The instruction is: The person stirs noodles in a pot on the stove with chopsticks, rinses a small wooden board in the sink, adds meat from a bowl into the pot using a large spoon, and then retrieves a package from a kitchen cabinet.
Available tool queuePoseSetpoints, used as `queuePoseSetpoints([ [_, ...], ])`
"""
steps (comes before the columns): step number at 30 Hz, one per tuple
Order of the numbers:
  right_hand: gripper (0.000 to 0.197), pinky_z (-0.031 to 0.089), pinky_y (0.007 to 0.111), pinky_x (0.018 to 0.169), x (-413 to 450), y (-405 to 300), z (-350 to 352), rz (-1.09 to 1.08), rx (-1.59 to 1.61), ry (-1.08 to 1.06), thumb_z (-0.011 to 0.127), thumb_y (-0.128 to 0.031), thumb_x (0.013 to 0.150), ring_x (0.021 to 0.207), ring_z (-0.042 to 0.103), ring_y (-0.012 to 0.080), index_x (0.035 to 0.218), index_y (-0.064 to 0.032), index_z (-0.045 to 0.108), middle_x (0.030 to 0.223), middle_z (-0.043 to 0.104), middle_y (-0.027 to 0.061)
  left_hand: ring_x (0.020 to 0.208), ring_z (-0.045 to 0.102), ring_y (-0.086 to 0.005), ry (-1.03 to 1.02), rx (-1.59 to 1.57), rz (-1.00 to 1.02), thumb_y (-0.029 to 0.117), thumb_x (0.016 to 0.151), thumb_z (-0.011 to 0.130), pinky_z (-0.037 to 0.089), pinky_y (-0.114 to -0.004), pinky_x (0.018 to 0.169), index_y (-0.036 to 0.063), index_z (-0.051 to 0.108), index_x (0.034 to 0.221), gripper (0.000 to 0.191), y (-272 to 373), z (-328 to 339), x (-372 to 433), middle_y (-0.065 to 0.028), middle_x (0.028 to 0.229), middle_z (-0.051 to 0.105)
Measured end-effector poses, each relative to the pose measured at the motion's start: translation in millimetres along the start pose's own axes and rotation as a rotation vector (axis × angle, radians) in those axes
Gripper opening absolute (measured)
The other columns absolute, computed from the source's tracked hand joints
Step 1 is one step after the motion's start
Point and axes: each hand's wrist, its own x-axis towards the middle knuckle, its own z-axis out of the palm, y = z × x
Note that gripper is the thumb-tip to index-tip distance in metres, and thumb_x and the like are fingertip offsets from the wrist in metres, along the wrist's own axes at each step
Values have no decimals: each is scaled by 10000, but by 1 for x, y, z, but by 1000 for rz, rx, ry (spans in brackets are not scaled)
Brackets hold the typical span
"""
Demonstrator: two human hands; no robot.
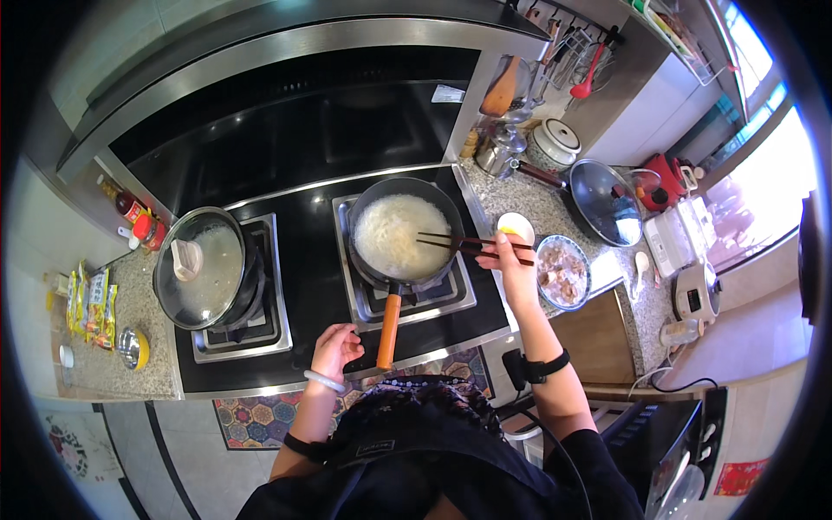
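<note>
My right hand (513, 263) holds a pair of dark chopsticks (471, 246), their tips over the pale, foamy liquid in a dark saucepan (359, 242) on the right burner. The saucepan's wooden handle (389, 331) points towards me. Left of that handle, my left hand (337, 351) is empty, its fingers loosely curled and apart, at the hob's front edge. Beside my right hand stand a small white bowl (522, 224) with something yellow in it and a patterned bowl (564, 273) of meat pieces in liquid.
A large pot with a glass lid (214, 286) stands on the left burner. Seasoning packets (97, 305), a red-lidded jar (149, 232) and a small metal bowl (133, 348) are at the left. A lidded pan (604, 203), a steel pot (499, 153) and a rice cooker (695, 290) stand at the right.
</note>
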Motion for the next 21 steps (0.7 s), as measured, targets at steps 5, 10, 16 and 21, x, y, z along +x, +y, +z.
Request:
queuePoseSetpoints([
  [5,218,507,257,548,11,14,24,-34,-50,-29,564,-166,848,610,623,189,862,51,552,742,599,123,561,577,-159,-63,-23,26,168,837,544,493,-260,528,30,556,893,149,7,3,-2,-58,680,564],
  [10,254,511,259,539,13,19,31,-21,-27,12,536,-190,867,586,615,189,841,63,548,719,601,135,561,571,-153,-16,-40,21,159,835,541,489,-256,541,28,562,898,147,3,-8,-10,-57,678,563],
  [16,264,524,279,566,10,18,29,12,-21,9,523,-199,873,621,622,211,862,65,536,753,601,160,560,571,-154,10,-59,7,146,836,533,493,-262,539,27,564,894,136,-1,-17,-12,-59,674,563],
  [21,254,528,284,577,9,13,28,-10,33,41,531,-188,868,627,624,222,874,66,526,763,596,169,556,572,-156,8,-68,28,144,830,538,496,-264,541,27,564,895,137,1,-16,-7,-60,672,564],
])
